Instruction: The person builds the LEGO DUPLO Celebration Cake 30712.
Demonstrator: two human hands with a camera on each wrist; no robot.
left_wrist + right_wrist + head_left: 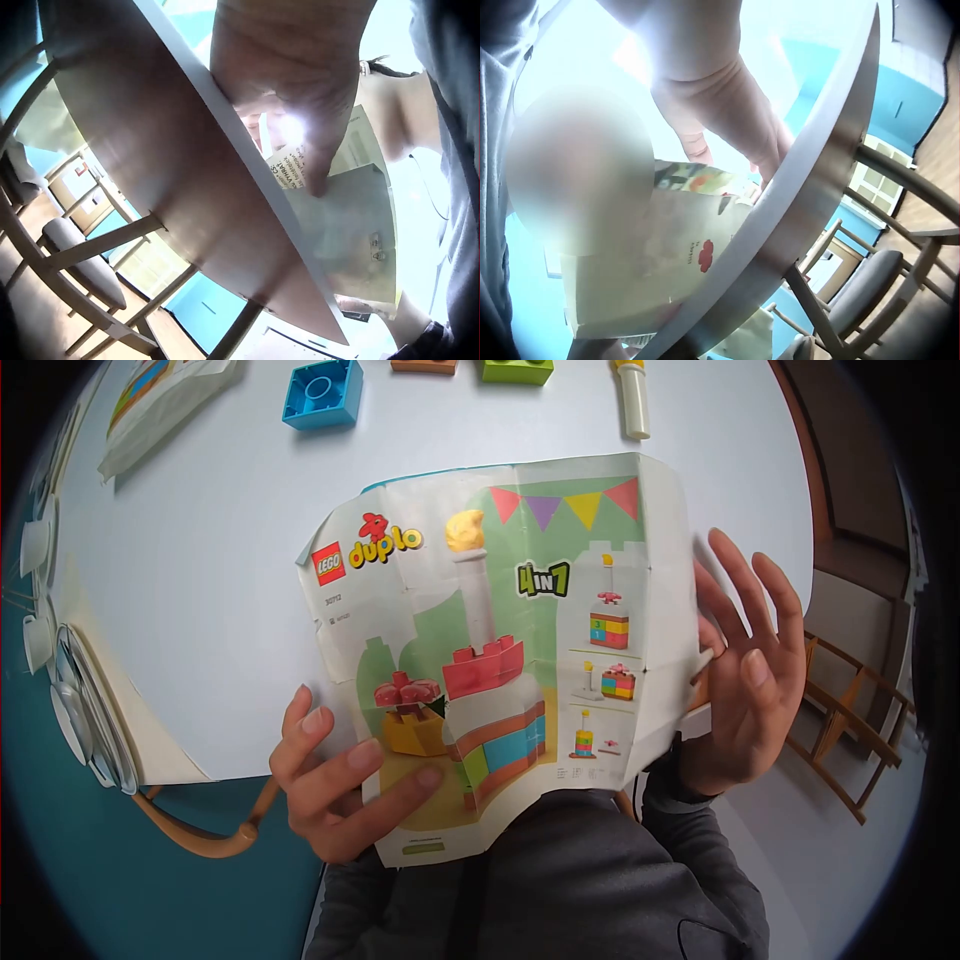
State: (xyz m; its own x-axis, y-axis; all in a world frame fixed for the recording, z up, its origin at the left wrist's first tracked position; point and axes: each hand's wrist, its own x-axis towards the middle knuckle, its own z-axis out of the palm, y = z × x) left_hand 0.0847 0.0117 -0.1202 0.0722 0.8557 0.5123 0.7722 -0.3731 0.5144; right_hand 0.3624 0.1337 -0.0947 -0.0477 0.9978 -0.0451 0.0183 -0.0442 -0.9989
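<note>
A creased instruction leaflet (500,720) printed with Duplo cake and candle pictures is held up over the table's near edge, its front towards the head camera. My left hand (340,790) grips its lower left part, fingers across the printed front. In the left wrist view the left thumb (319,172) lies on the back of the sheet. My right hand (750,670) is at the right edge, two fingers raised and spread beside the paper. Some of its fingers are partly hidden by that edge. From the right wrist, the leaflet's pale back (667,247) shows below the hand.
Beyond the leaflet on the white table (220,630) lie a blue brick (322,395), a green brick (517,370), a brown brick (424,365) and a cream candle piece (635,405). A plastic bag (165,405) is far left; stacked plates (85,710) stand at left. Wooden chairs (850,730) surround the table.
</note>
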